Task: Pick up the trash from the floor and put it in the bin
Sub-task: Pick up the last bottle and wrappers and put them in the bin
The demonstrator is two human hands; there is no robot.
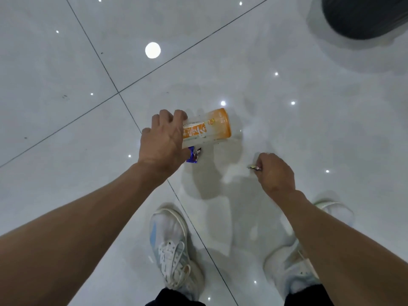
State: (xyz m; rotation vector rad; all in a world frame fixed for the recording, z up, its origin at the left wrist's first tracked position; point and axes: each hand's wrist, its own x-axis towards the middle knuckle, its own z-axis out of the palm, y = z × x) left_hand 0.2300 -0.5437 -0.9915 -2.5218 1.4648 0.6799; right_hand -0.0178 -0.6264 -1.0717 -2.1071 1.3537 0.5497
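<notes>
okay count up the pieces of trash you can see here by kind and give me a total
Bottles: 1, the orange bottle lying sideways in the left hand.
Wrappers: 2, a blue wrapper under the left hand and a small wrapper pinched in the right hand.
Total: 3 pieces of trash.

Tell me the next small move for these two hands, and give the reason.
Probably lift both hands and carry the load toward the bin at the upper right. The left hand already grips the orange bottle with a blue wrapper beneath it, the right hand pinches a small wrapper, and no other trash shows on the floor.
</notes>
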